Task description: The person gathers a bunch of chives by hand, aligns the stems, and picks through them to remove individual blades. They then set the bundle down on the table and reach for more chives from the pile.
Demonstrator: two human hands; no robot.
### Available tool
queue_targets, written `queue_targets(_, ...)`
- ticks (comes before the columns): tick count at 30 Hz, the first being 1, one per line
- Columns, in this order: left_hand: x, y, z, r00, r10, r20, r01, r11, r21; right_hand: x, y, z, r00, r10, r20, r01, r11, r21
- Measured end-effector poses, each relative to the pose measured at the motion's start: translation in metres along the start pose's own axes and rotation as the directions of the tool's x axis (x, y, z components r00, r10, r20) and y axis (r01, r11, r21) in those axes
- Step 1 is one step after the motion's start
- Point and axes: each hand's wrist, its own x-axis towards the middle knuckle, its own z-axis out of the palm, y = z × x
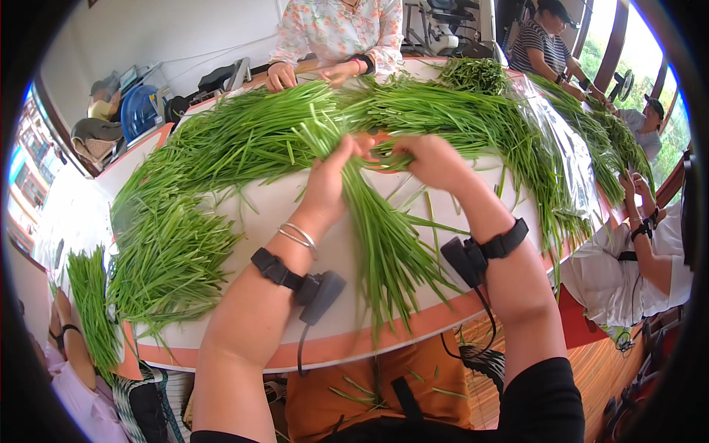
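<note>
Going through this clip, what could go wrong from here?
The bunch of long, thin green stalks fans out below the left hand; if that grip slackens, some could slip out.
Its lower tips reach the white table's coral-coloured edge, so pieces might drop; green scraps lie on the orange-brown cloth below.
The black plastic device on the right forearm appears close to the spread tips and could snag them.

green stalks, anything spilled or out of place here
Slightly: a few loose pieces of stalk lie on the orange-brown cloth over the person's lap, off the table. They look stray because the large piles rest on the table and a bunch is in the left hand.
</note>
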Motion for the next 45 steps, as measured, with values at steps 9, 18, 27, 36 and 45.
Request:
queue_targets(9, -0.004, 0.013, -0.001, 0.967, -0.253, 0.036, 0.255, 0.959, -0.125, -0.005, 0.028, -0.037, 0.968, 0.251, 0.022, -0.251, 0.958, 0.137)
queue_targets(18, -0.002, 0.012, 0.001, 0.959, -0.282, 0.016, 0.282, 0.957, -0.073, -0.004, 0.011, -0.012, 0.925, 0.035, 0.379, -0.051, 0.998, 0.033)
queue_targets(27, -0.003, 0.008, -0.001, 0.949, -0.302, -0.091, 0.312, 0.939, 0.142, 0.000, 0.013, -0.010, 0.982, 0.149, 0.118, -0.190, 0.799, 0.570)
queue_targets(36, 0.000, 0.002, -0.003, 0.986, -0.102, -0.135, 0.128, 0.972, 0.198, 0.002, 0.002, -0.006, 0.987, 0.157, -0.034, -0.137, 0.931, 0.337)
queue_targets(45, 0.000, -0.001, -0.009, 0.967, -0.246, -0.068, 0.249, 0.968, 0.034, 0.002, 0.016, 0.006, 0.988, 0.127, -0.092, -0.138, 0.983, -0.122)
